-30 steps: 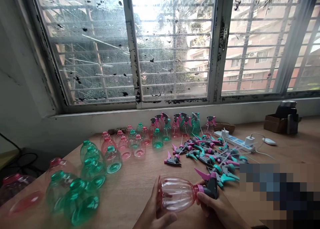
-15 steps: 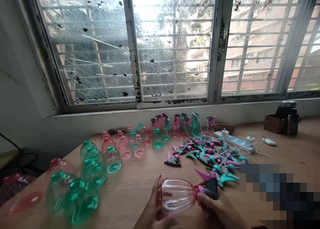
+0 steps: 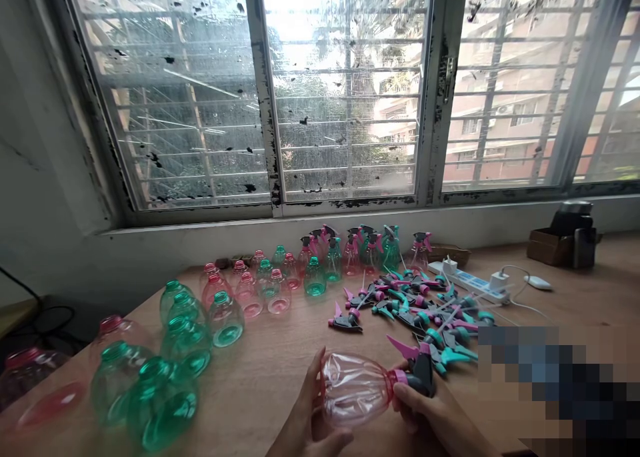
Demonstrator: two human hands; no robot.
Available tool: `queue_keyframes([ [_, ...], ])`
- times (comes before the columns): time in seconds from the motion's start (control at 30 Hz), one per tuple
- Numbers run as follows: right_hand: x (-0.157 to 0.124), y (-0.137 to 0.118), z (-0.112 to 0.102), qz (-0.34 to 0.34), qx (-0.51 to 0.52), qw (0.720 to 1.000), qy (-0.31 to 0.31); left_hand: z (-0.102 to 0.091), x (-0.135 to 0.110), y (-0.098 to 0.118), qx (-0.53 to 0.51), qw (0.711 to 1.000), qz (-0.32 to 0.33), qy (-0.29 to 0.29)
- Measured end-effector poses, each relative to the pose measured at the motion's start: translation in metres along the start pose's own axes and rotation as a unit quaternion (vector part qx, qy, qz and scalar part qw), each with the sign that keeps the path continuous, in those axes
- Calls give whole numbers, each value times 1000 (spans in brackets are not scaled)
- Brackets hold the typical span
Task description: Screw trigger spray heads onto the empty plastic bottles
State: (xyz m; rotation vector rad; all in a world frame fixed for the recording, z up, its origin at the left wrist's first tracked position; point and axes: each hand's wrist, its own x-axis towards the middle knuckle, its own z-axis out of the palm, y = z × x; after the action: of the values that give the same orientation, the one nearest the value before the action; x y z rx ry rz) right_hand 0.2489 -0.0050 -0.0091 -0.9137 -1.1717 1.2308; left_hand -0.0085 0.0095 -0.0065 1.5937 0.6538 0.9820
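A clear pink spray bottle (image 3: 355, 388) lies on its side in both my hands at the bottom centre of the wooden table (image 3: 280, 350). My left hand (image 3: 307, 417) wraps round its base, thumb underneath. My right hand (image 3: 430, 414) is closed round the neck, where a dark trigger sprayer head with a pink nozzle (image 3: 417, 367) sits on the bottle. A pile of loose pink and teal trigger heads (image 3: 425, 310) lies just beyond my right hand.
Several open green and pink bottles (image 3: 185, 337) stand at left. More bottles, some with triggers fitted (image 3: 360, 247), line the wall under the window. A white power strip (image 3: 465, 278) with cables and a brown box (image 3: 560, 240) sit at right.
The bottle has turned slightly in my hands and its base has tipped a little toward me. Both hands stay in place.
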Motion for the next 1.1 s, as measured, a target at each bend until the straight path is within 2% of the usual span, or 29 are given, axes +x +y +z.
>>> queue_keyframes([
  [0.13,0,1,0,3,0,1000,-1,3,2,0,-63,998,-25,19],
  [0.27,0,0,2,19,26,999,22,5,5,4,-100,995,-27,-5],
  [0.43,0,-4,5,17,26,999,41,2,4,3,-71,997,-23,1],
  [0.6,-1,-5,5,19,30,999,34,0,3,-6,-53,998,-28,-8],
  [0.8,-1,-2,2,37,22,999,-16,2,1,11,-72,996,-42,-8],
  [0.9,1,2,0,33,31,999,1,3,1,15,-57,997,-44,-15],
  [1.1,0,0,2,27,26,999,17,0,1,3,0,1000,-7,2],
])
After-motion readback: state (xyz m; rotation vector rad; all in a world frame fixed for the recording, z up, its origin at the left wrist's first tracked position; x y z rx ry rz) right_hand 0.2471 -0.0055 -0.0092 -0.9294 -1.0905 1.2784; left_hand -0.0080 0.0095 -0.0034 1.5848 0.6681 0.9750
